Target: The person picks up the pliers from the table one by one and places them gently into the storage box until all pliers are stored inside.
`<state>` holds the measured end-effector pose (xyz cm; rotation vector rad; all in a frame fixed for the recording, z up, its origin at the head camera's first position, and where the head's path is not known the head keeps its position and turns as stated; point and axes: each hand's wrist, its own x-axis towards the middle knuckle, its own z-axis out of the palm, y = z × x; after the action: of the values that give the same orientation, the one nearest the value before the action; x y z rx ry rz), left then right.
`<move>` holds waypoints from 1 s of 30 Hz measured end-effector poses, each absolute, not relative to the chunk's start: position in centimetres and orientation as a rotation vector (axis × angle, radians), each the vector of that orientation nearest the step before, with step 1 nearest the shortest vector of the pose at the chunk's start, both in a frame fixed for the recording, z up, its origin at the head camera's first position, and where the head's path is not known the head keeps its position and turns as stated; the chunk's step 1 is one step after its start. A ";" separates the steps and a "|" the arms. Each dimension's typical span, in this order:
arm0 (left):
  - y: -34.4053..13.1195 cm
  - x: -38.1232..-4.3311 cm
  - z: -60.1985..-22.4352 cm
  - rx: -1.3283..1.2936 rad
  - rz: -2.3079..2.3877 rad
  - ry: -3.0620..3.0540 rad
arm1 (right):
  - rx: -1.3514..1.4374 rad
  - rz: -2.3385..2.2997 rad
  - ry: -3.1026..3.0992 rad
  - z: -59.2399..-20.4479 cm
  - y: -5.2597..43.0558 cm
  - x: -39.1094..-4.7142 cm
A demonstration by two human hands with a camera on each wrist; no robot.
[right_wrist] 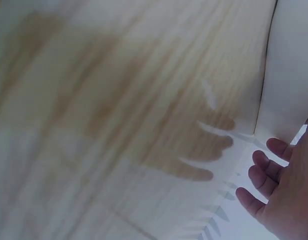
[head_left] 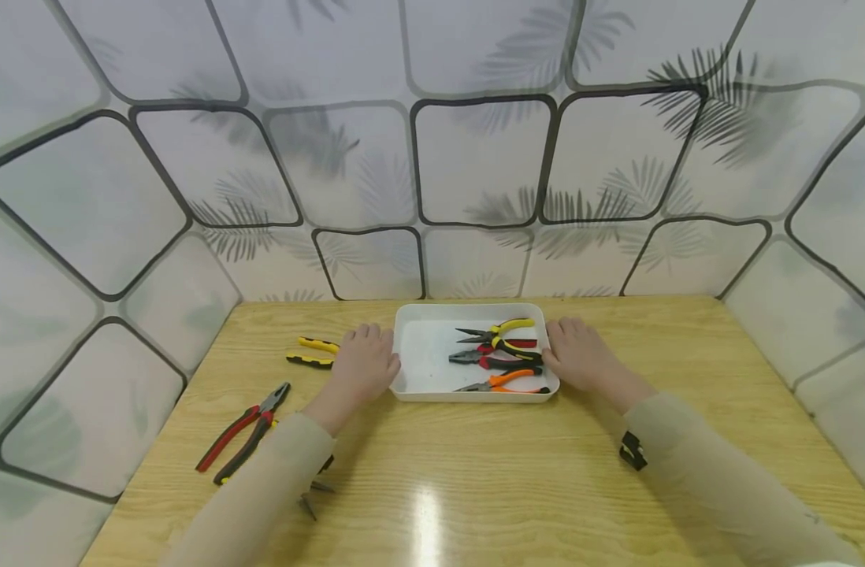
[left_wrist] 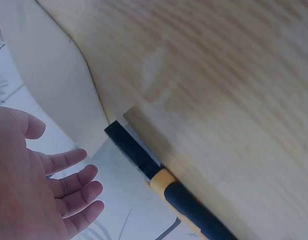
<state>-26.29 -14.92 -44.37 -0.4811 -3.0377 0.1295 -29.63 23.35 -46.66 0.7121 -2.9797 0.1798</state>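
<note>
A white rectangular tray stands at the back of the table. Inside, toward its right end, lie yellow-and-black long-nose pliers, red-and-black pliers and orange-handled pliers. My left hand is at the left end wall, its fingers loosely extended in the left wrist view along the tray's outer side. At the opposite end, my right hand touches the rim with its thumb side; the right wrist view shows relaxed fingers beside the tray wall.
Left of the tray, yellow-and-black handles stick out past my left hand. Large red-and-black pliers lie nearer, and pointed metal tips show beside my left forearm, which hides the rest. A patterned wall closes off the back.
</note>
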 end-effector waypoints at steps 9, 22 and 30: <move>-16.8 -25.8 -43.0 -0.490 0.120 -2.998 | 0.655 0.259 -3.010 -47.0 23.2 -29.3; -19.9 -25.6 -42.0 -0.422 0.193 -3.079 | 0.646 0.207 -3.024 -47.1 23.4 -29.3; -21.1 -25.6 -42.3 -0.390 0.167 -3.088 | 0.645 0.241 -3.033 -46.7 23.2 -29.1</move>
<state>-25.59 -21.06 -42.26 -0.3902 -3.0884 0.1670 -29.10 23.17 -46.69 0.6447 -3.0326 0.2411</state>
